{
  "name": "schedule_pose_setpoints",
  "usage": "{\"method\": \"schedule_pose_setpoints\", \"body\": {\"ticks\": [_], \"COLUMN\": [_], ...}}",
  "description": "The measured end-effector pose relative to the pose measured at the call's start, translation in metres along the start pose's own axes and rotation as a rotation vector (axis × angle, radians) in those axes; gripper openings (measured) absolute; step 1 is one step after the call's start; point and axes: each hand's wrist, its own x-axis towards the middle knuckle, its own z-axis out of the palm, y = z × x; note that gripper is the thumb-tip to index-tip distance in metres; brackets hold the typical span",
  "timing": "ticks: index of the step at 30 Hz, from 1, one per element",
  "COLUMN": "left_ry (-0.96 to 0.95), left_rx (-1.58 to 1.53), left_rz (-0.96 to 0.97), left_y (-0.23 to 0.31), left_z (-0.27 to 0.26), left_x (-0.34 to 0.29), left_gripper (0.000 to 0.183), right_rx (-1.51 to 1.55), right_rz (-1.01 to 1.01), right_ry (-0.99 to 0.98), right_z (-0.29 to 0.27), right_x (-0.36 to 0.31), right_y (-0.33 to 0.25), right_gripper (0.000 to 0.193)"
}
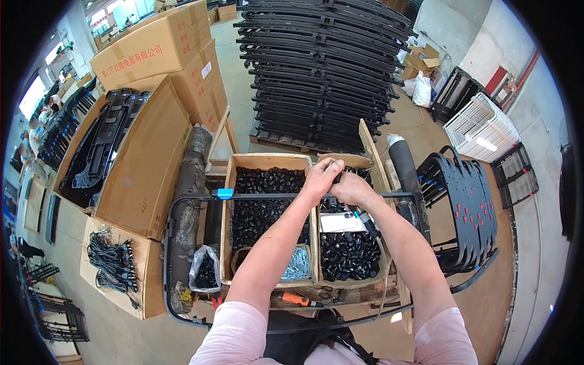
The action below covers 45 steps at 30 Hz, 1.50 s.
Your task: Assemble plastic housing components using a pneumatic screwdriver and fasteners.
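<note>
An orange-and-black hand tool (295,298) lies lower centre, presumably for easy reach; at centre, past a black tubular metal bar (267,196), our left hand (318,181) closes its fingers on a small dark piece (337,176), seemingly steadying it; our right hand (354,189) adjoins, grip hidden.

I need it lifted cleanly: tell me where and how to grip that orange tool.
Probably by the orange tool's thick body, from above, gripping across it: it lies roughly left to right, with a box just beyond and the black frame crossing its near side.
</note>
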Motion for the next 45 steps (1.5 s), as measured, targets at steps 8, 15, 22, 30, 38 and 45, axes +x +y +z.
{"method": "schedule_pose_setpoints", "body": {"ticks": [8, 15, 22, 30, 38, 45], "left_ry": [0.021, 0.005, -0.043, -0.156, -0.249, -0.249], "left_rx": [-0.036, -0.017, -0.056, -0.005, -0.029, -0.091], "left_rz": [-0.006, -0.037, 0.04, 0.062, -0.156, -0.228], "left_y": [-0.003, 0.001, 0.012, 0.054, 0.007, -0.019], "left_z": [0.001, -0.001, 0.001, 0.033, 0.09, 0.12], "left_x": [-0.002, 0.002, 0.001, -0.079, -0.297, -0.396], "left_gripper": [0.031, 0.031, 0.028, 0.026, 0.028, 0.026], "right_rx": [0.212, 0.334, 0.343, 0.014, -0.176, -0.103], "right_rz": [0.01, 0.016, 0.031, -0.014, 0.023, -0.017], "right_ry": [-0.064, -0.067, -0.046, 0.181, -0.071, -0.078], "right_z": [0.01, 0.008, 0.004, -0.005, 0.077, 0.132], "right_x": [0.025, 0.029, 0.014, -0.116, -0.312, -0.4], "right_y": [0.011, 0.011, -0.001, -0.009, 0.038, 0.082], "right_gripper": [0.017, 0.008, 0.005, 0.032, 0.046, 0.045]}}
